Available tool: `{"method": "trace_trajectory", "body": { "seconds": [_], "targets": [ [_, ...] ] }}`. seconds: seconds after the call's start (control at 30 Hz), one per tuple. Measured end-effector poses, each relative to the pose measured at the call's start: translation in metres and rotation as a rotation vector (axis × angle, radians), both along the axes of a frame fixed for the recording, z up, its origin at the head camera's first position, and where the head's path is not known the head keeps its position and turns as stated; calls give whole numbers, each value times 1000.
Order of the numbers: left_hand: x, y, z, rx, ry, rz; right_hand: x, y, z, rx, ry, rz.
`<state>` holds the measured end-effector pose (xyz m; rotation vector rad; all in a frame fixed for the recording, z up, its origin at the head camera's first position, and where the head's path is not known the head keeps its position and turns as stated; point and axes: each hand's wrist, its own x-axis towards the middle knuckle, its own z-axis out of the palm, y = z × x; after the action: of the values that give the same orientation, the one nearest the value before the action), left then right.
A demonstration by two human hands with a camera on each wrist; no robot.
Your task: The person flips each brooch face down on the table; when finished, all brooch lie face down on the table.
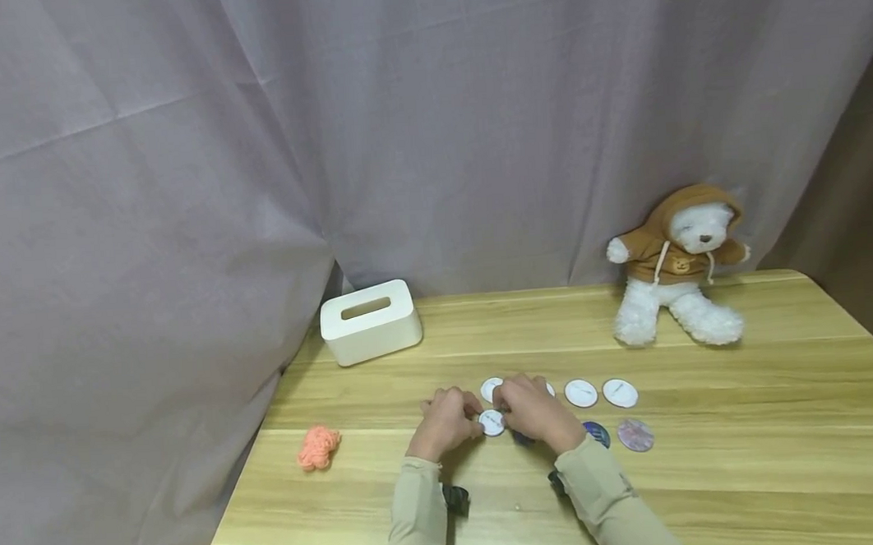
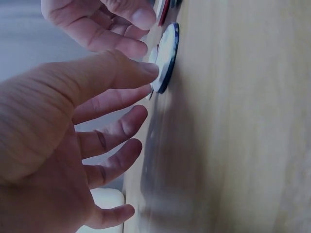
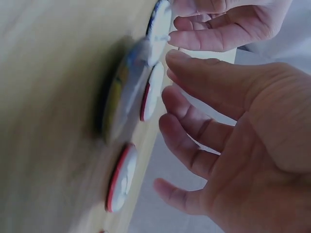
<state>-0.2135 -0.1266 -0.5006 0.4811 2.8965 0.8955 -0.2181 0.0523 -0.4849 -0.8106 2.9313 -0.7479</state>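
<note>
A round white-backed pin badge (image 1: 491, 423) lies face down between the hands, its dark rim visible in the left wrist view (image 2: 168, 58). My left hand (image 1: 444, 422) pinches its edge with thumb and index finger, the other fingers spread loosely. At the badge's right side is my right hand (image 1: 536, 411), its thumb and index tips close together; whether they touch the badge cannot be told. Below the right hand, a colourful badge (image 3: 121, 92) appears blurred in the right wrist view. Two red-rimmed badges (image 3: 121, 177) lie behind it.
Several white-backed badges form a row behind the hands, including one (image 1: 620, 393) at right. Two picture-side-up badges, one blue (image 1: 596, 434) and one pinkish (image 1: 635, 435), lie nearer. Around them are orange yarn (image 1: 318, 447), a white tissue box (image 1: 371, 324) and a teddy bear (image 1: 684, 268).
</note>
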Motion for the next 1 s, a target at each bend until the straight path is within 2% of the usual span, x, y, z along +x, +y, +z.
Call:
{"method": "trace_trajectory", "body": {
  "seconds": [0.27,0.5,0.67,0.8,1.0],
  "targets": [
    [0,6,4,11,74,-10,3,18,12,1,-56,-26],
    [2,12,4,84,120,-30,8,31,22,-9,-52,-30],
    [5,15,4,114,93,-45,13,35,21,-38,-85,-44],
    [9,17,8,102,74,-62,16,38,19,-44,-66,-43],
    [14,26,9,30,98,-124,22,41,13,-34,-22,-40]
  ]
}}
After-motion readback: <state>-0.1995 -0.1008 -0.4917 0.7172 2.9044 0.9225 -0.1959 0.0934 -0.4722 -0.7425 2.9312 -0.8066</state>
